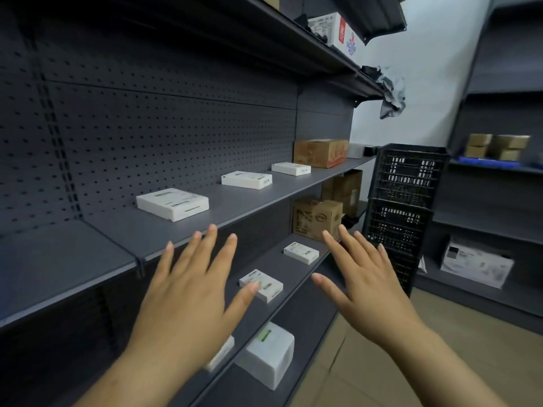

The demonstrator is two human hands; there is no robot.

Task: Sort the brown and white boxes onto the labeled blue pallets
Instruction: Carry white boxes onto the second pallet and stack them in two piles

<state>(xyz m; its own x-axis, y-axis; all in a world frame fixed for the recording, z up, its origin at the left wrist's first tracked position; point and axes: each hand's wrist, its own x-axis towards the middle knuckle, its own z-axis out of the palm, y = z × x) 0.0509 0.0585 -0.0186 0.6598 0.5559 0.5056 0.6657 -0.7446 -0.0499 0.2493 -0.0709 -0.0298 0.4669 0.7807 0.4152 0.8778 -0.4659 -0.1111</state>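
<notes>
My left hand [188,292] and my right hand [367,283] are stretched out side by side in front of the dark shelving, fingers spread, holding nothing. Three flat white boxes lie along the middle shelf, the nearest one [172,204] just beyond my left fingertips. A brown box [320,152] stands at that shelf's far end. On the lower shelf lie more white boxes, one [261,285] between my hands, one [301,252] farther back, and a bigger one [269,353] near me. A brown carton [317,220] stands behind them. A blue pallet [482,160] with brown boxes [496,146] sits on the right shelf.
Stacked black plastic crates [402,201] stand at the end of the aisle. A white printed carton [476,261] sits on the right unit's low shelf. A red-and-white box [335,32] and grey cloth [392,95] are on the top shelf. Tan floor [411,333] runs between the shelf units.
</notes>
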